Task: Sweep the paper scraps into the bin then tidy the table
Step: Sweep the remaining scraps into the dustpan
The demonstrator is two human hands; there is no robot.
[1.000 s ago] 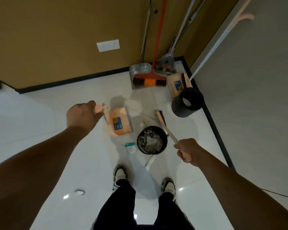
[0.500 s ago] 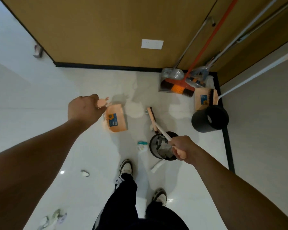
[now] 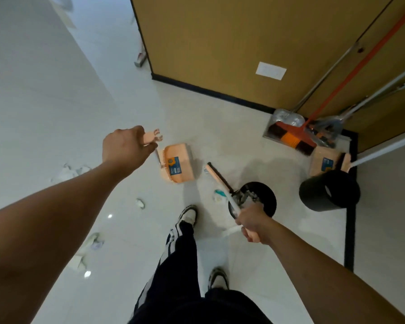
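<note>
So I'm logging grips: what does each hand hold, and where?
Left hand: dustpan, by its handle top. Right hand: broom, by its handle's upper end.

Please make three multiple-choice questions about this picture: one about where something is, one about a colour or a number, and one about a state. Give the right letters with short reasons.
1. Where is the bin with paper in it?
A. beside the right hand
B. behind the left arm
C. against the wall socket

2. What colour is the dustpan held by the left hand?
A. blue
B. peach-orange
C. black

3. What is the state of the right hand?
A. open and empty
B. flat on the floor
C. closed on the broom handle

Answers:
1. A: the bin stands just beyond the right hand.
2. B: the dustpan below the left hand is peach-orange with a blue label.
3. C: its fingers wrap the handle of the broom.
</note>
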